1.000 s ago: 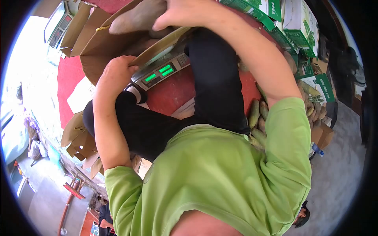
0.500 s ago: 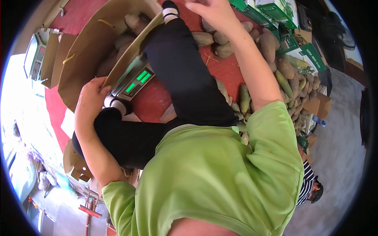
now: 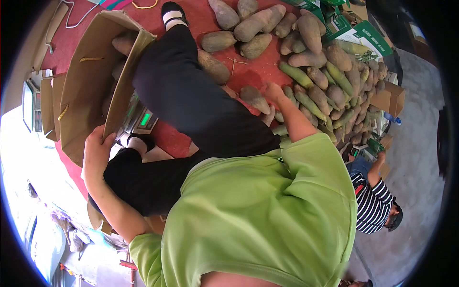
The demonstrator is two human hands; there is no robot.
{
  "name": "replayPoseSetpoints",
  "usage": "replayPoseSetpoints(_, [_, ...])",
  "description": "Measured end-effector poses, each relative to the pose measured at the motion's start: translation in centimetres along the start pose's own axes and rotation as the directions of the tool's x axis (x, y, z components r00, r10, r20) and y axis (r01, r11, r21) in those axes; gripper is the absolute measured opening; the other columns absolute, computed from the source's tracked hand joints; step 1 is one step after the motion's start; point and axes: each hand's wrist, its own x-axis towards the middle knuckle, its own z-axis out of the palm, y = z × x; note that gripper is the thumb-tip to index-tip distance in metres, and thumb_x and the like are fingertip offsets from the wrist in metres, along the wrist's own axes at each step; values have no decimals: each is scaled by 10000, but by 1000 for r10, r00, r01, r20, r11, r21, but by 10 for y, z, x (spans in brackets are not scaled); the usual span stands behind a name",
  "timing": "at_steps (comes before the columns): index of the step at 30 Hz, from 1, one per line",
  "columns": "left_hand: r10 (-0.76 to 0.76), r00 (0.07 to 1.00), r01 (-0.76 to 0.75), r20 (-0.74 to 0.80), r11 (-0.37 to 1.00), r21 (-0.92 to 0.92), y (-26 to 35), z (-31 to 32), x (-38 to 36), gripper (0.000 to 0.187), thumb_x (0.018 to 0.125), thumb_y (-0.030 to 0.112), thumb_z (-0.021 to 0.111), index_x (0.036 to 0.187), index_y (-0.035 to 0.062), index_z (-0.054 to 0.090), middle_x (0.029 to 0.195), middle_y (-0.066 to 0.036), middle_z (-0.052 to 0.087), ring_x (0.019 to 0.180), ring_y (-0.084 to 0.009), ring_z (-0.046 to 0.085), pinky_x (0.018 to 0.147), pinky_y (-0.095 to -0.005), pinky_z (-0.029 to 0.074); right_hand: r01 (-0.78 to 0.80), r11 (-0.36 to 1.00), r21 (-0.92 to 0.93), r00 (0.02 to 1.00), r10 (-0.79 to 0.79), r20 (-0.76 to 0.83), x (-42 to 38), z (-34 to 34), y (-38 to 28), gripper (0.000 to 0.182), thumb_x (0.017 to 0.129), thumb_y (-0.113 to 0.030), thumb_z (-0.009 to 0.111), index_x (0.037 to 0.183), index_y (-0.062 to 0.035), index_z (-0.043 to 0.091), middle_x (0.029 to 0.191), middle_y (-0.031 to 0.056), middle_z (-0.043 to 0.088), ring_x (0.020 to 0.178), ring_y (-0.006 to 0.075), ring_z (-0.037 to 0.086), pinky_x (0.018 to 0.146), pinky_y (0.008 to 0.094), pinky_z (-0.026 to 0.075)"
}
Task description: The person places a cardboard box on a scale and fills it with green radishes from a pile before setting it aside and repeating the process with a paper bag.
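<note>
Head view, left hand (image 3: 96, 147) pinching carton rim (image 3: 118, 100), right hand (image 3: 274, 92) beside tuber pile (image 3: 336, 95), grip unclear

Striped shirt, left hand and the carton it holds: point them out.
Striped shirt (image 3: 372, 209): head view, striped cloth.
Left hand (image 3: 97, 150): head view, back of hand.
Carton (image 3: 79, 85): head view, wall between yellow cords.

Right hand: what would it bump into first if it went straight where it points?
The right hand would probably cross some red floor, then bump a brown root, though depth is hard to tell.
</note>
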Motion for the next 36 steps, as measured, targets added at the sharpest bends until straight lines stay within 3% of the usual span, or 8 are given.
replayPoseSetpoints(3, [117, 993, -113, -20, 984, 139, -6, 1, 2, 256, 844, 106, 607, 1056, -36, 601, 758, -86, 629, 689, -154, 560, 677, -320, 457, -253, 926, 279, 967, 252, 39, -15, 44, 24, 654, 620, -178, 795, 1215, -80, 542, 1074, 177, 641, 1024, 335, 615, 870, 414, 490])
replayPoseSetpoints(9, [-36, 999, 35, 12, 997, 72, 5, 2, 4, 175, 817, 69, 627, 943, -49, 597, 706, -155, 580, 643, -246, 503, 665, -356, 431, -534, 809, 245, 844, 496, 203, -51, 78, 28, 858, 612, -182, 823, 1363, -144, 409, 1311, 166, 478, 1190, 347, 503, 981, 402, 447])
replayPoseSetpoints(13, [-102, 994, 99, 27, 991, 84, 10, 3, 4, 140, 824, 69, 627, 892, -44, 582, 654, -125, 533, 609, -208, 457, 621, -343, 414, -513, 828, 227, 856, 473, 210, -68, 80, 26, 906, 620, -177, 820, 1404, -180, 367, 1354, 160, 424, 1243, 345, 452, 999, 400, 435])
replayPoseSetpoints(15, [-131, 991, 129, 22, 990, 53, 12, 4, 4, 124, 830, 70, 627, 875, -37, 582, 633, -105, 506, 598, -180, 435, 598, -331, 403, -632, 669, 392, 765, 620, 175, -67, 88, 29, 941, 616, -184, 823, 1422, -196, 337, 1330, 168, 434, 1249, 347, 445, 1001, 404, 433])
replayPoseSetpoints(21, [-39, 999, 39, -6, 997, 59, 5, 8, 6, 150, 828, 70, 631, 909, -45, 579, 648, -125, 526, 611, -216, 455, 629, -345, 419, -623, 769, 142, 771, 572, 280, -44, 81, 29, 845, 650, -240, 815, 1351, -123, 359, 1347, 178, 411, 1252, 343, 439, 1002, 387, 428])
replayPoseSetpoints(28, [55, 998, -51, -30, 994, 101, 16, 4, 3, 197, 821, 61, 630, 987, -44, 608, 779, -186, 622, 713, -275, 572, 735, -357, 452, -530, 812, 244, 846, 486, 218, -52, 92, 39, 807, 592, -201, 842, 1233, -51, 376, 1173, 182, 560, 1153, 347, 537, 938, 395, 463])
replayPoseSetpoints(30, [8, 999, -1, -48, 990, 142, 26, 2, 1, 227, 816, 63, 633, 1016, -42, 614, 809, -193, 629, 756, -300, 600, 762, -361, 455, -296, 818, 494, 918, 386, -88, -45, 135, 60, 564, 726, -270, 748, 1152, -43, 456, 1086, 220, 612, 1027, 411, 584, 881, 443, 476])
replayPoseSetpoints(36, [27, 1000, -28, 15, 998, 61, 13, -1, 1, 250, 798, 75, 645, 1026, -26, 623, 871, -203, 634, 825, -353, 608, 772, -384, 455, -206, 916, 343, 935, 287, -206, -59, 121, 39, 341, 675, -186, 741, 967, -80, 601, 1001, 205, 601, 975, 412, 575, 853, 448, 473])
